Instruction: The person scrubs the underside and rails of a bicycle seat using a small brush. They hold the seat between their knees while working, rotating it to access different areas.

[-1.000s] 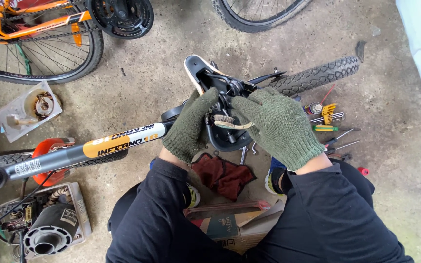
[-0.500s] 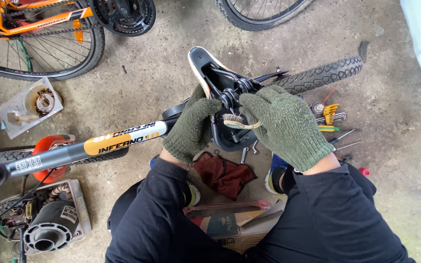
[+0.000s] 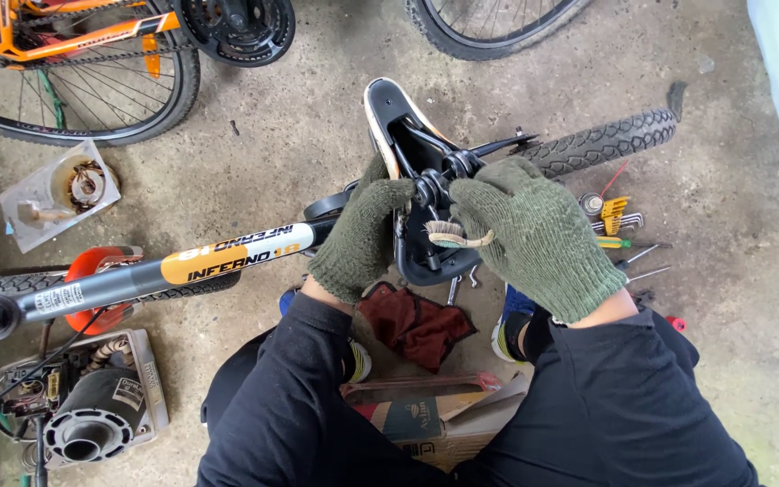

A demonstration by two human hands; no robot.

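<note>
The left hand (image 3: 364, 236), in a green knit glove, was closed around the underside of the black saddle (image 3: 407, 158), near the place where the grey and orange frame tube (image 3: 164, 271) met it. The right hand (image 3: 534, 236), gloved the same way, held a small worn brush (image 3: 454, 236) between thumb and fingers; its bristles pointed to about 10 o'clock, at the saddle clamp (image 3: 444, 171). The saddle lay upside down in the middle of the view, its pale edge up at 12 o'clock.

Compared with half a second before, the two hands had hardly moved. The brush head sat a little lower and closer to the left glove, and the grip on the saddle looked the same.

At 3 o'clock from the right hand, a few hand tools (image 3: 619, 230) lay on the concrete, beside a loose tyre (image 3: 601, 142). A dark red rag (image 3: 416, 323) lay at 6 o'clock, just under the saddle. At 9 o'clock stood a clear tray (image 3: 58, 194) with small parts, and at 7 o'clock an engine part (image 3: 83, 406).
</note>
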